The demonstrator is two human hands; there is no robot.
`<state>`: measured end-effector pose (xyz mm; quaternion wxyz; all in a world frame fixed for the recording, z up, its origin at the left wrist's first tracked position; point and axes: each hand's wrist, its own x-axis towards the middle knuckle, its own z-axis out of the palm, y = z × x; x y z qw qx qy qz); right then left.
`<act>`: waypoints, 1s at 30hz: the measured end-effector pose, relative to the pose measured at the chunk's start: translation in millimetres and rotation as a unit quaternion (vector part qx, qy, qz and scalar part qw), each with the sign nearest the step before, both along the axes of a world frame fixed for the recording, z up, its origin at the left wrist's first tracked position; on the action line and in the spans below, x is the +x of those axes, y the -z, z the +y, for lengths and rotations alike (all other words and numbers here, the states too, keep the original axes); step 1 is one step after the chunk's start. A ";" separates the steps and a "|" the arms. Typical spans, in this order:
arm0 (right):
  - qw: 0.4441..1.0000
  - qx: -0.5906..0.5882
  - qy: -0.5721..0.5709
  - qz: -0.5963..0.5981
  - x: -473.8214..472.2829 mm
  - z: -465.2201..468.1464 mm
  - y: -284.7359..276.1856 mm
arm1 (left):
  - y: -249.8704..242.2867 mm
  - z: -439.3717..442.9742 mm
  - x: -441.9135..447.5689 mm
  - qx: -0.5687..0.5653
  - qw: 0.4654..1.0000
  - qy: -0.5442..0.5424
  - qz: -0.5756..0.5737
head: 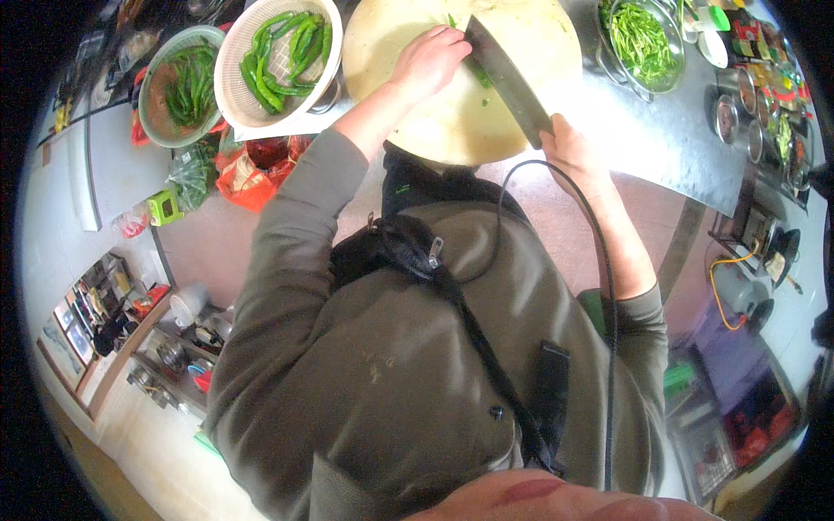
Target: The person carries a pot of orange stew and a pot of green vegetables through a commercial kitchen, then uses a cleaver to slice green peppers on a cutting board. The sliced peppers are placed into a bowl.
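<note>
My right hand (570, 153) grips the handle end of a cleaver (511, 81). Its broad, dark blade slants up and left over a round, pale chopping board (449, 127). Curled fingers of my left hand (430, 62) rest against the upper part of the blade; whatever is beneath them is hidden. Cut green pepper pieces (481, 75) lie along the blade's left side, and a small green bit shows just beyond my left fingers. To the left, a white plastic basket (225, 84) holds several whole long green peppers (264, 75).
Beyond that basket stands a green-rimmed basin (151, 120) with more long peppers. A red plastic bag (244, 182) sits below them. At right, a metal colander (677, 71) of sliced green peppers (642, 42) rests on the steel table (677, 143). A black cable (603, 247) loops past my right forearm.
</note>
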<state>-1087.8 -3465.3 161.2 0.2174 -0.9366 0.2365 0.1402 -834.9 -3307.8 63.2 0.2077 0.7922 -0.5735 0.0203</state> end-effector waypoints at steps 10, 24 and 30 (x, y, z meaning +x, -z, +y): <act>0.999 -0.004 0.016 0.038 5.0 4.0 -36.3 | -8.8 3.8 -14.8 0.088 0.996 0.005 -0.027; 0.997 -0.054 -0.052 0.000 21.8 9.4 -18.4 | 6.0 0.2 -16.0 0.133 0.991 -0.007 -0.016; 0.996 -0.048 -0.025 0.071 30.9 13.0 -15.8 | 19.2 2.4 -12.5 -0.016 0.999 0.017 -0.031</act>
